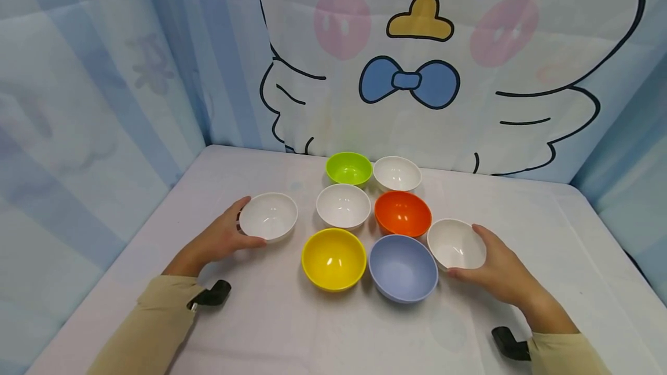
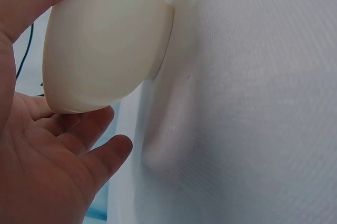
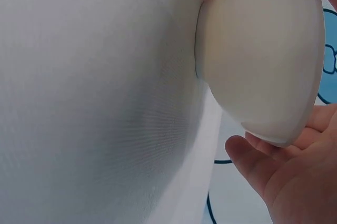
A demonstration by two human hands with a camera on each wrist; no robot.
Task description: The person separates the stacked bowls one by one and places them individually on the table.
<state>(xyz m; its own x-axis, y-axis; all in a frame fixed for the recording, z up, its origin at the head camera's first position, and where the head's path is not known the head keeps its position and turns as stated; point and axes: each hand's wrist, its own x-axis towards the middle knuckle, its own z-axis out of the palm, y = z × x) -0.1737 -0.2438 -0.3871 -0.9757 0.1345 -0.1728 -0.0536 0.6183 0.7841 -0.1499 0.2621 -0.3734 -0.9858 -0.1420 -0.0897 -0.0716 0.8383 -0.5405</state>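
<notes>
At the left of the head view, my left hand (image 1: 225,236) grips a white bowl (image 1: 268,217) by its side, the thumb at the near rim and the fingers around the far side. In the left wrist view that bowl (image 2: 105,40) stands upright, its foot at the cloth. On the right, my right hand (image 1: 504,269) holds another white bowl (image 1: 456,244) between thumb and fingers. This bowl (image 3: 263,56) appears upright too, foot against the cloth in the right wrist view, and sits close beside the orange bowl (image 1: 403,214) and the periwinkle blue bowl (image 1: 403,268).
Between the hands stand a yellow bowl (image 1: 334,260), a white bowl (image 1: 343,206), a green bowl (image 1: 349,168) and a white bowl (image 1: 397,173) at the back. A pale cloth covers the table (image 1: 250,328). Printed curtains (image 1: 229,62) surround its back and sides.
</notes>
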